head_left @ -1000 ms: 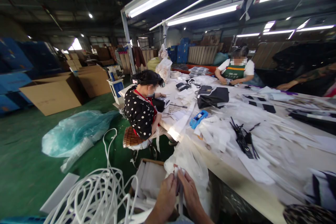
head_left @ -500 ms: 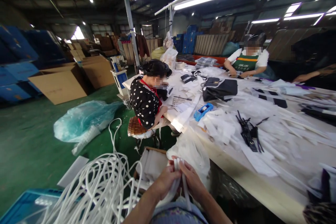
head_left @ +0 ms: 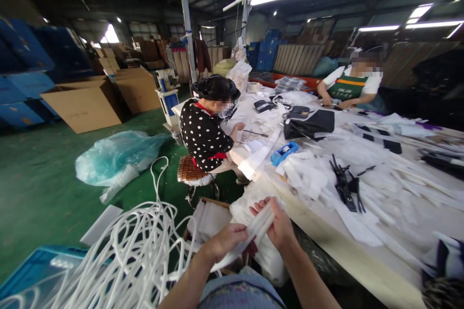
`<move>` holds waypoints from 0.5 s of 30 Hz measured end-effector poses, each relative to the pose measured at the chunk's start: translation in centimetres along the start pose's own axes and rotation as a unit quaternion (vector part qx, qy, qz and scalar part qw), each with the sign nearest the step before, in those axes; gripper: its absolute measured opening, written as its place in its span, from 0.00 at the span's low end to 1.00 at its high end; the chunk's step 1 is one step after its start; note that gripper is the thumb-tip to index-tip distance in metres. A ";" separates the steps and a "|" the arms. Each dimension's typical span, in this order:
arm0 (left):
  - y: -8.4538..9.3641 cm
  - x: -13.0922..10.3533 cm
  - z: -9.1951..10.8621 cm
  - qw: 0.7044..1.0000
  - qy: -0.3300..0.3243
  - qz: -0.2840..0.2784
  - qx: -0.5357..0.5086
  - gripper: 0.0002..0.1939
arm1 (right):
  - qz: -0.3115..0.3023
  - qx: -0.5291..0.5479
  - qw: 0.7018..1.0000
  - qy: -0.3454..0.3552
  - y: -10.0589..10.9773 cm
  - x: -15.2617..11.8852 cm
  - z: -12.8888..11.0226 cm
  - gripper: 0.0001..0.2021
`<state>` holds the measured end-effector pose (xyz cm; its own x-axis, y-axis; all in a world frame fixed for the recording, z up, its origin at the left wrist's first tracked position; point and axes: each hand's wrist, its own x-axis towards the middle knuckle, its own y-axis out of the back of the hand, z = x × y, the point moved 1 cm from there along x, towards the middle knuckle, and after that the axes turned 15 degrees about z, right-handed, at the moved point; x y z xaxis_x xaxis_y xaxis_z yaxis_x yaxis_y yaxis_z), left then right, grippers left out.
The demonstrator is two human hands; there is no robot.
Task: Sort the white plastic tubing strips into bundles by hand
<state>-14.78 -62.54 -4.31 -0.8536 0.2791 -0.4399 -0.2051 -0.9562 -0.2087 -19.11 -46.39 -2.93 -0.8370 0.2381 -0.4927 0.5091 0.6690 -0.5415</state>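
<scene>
A soft white strip [head_left: 258, 228], somewhat see-through and doubled lengthwise, stretches on a slant between my hands in front of my lap. My left hand [head_left: 230, 240] is closed around its lower part, and the tail hangs down toward my lap. At the upper end my right hand [head_left: 278, 224] grips it between thumb and fingers. Just behind the hands sits a crumpled white plastic bag [head_left: 250, 198]. To the left lies a big tangled heap of white cord [head_left: 141, 246].
Beside me on the right runs a worktable [head_left: 322, 231] strewn with white scraps, black straps [head_left: 346, 186], a blue tape dispenser [head_left: 284, 153] and a black bag [head_left: 310, 124]. A co-worker [head_left: 205, 130] sits at its near left; another [head_left: 350, 84] works across it. An open carton [head_left: 212, 222] stands below.
My hands have moved apart and up to the right, from a close pinch to holding the white strip stretched out. The view has shifted slightly. The seated co-worker's arm has moved onto the table.
</scene>
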 end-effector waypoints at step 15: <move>-1.3 0.7 -1.5 0.972 -0.072 0.102 0.198 0.08 | 0.042 0.008 0.993 0.108 -0.4 -0.5 0.0 0.21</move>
<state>-14.36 -60.96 -5.64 -0.9484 0.0913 -0.3036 -0.1676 -0.9573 0.2357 -18.85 -46.76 -2.45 -0.8142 0.4389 -0.3801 0.5805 0.6298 -0.5161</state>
